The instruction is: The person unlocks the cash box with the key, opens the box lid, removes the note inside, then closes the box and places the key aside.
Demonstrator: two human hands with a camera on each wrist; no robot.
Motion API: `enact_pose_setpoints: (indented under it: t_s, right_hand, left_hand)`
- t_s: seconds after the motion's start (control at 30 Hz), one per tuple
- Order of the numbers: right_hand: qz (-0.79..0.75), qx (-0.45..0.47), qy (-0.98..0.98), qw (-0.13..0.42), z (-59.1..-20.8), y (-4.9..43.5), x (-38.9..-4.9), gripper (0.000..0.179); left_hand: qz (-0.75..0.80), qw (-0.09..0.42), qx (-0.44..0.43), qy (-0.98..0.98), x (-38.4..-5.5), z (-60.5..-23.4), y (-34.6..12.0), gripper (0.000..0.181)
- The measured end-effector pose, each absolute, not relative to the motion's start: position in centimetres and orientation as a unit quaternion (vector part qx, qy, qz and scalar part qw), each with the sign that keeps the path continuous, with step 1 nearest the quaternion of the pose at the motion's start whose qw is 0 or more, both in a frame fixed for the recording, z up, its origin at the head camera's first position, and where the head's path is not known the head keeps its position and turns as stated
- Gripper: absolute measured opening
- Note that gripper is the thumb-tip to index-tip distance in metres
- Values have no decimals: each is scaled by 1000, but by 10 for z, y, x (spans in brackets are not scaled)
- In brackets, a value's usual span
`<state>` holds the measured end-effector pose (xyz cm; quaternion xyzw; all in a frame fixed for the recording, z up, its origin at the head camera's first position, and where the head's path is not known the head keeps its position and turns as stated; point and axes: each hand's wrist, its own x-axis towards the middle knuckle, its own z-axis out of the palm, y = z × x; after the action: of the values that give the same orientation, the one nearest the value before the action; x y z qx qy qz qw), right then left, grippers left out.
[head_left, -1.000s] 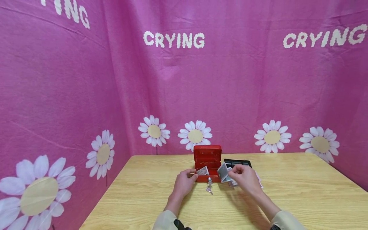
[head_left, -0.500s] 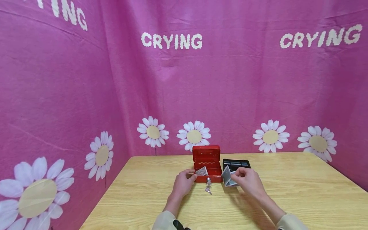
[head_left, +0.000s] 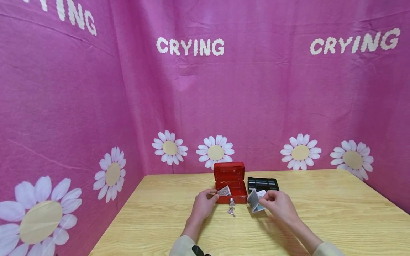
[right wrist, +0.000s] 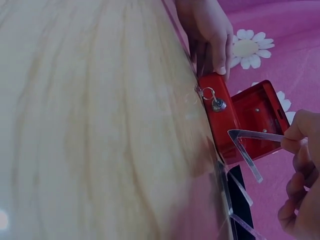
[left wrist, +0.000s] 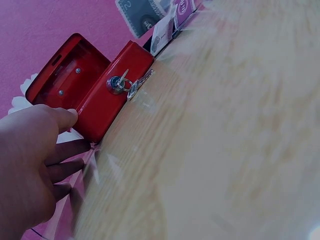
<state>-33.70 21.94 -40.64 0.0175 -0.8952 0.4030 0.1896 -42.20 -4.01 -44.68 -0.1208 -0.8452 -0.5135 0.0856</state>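
A small red cash box (head_left: pixel 223 200) has its lid raised and keys (head_left: pixel 231 212) hanging from its front lock. Inside, at the left, leans a grey-white banknote (head_left: pixel 224 191). My left hand (head_left: pixel 203 205) holds the box's front left corner, thumb at the rim and other fingers along the side. To the right of the box, my right hand (head_left: pixel 280 205) pinches a folded blue-grey banknote (head_left: pixel 254 201) by one edge; its fold stands as a sharp V in the right wrist view. A white note (left wrist: pixel 162 36) and a purple note (left wrist: pixel 185 11) show beyond the box in the left wrist view.
A black plastic tray-like piece (head_left: pixel 263 183) lies right of the box, partly behind the right hand. Everything rests on a wood-grain table (head_left: pixel 160 213). Pink cloth (head_left: pixel 256 106) printed with daisies and lettering hangs behind and at the left.
My right hand has moved down and slightly right with the folded banknote, away from the box. The left hand stays at the box corner. The view has shifted slightly.
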Motion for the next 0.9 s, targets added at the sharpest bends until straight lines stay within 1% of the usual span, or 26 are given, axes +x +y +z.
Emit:
enact_pose_setpoints:
  t_s: [0.17, 0.43, 0.67, 0.9]
  right_hand:
    - [390, 18, -900, 192, -410, 221, -335, 8]
    - [378, 12, -906, 189, -415, 226, -334, 10]
    - [359, 13, -911, 204, -417, 232, -331, 12]
    - [356, -6, -917, 182, -415, 235, -328, 13]
  left_hand:
    - [-512, 94, -127, -844, -422, -447, -41, 30]
    - [-514, 92, -127, -843, -423, -448, -40, 30]
    - [-511, 94, -123, -845, -422, -447, -40, 30]
    - [-511, 91, -120, -846, -421, -446, -40, 30]
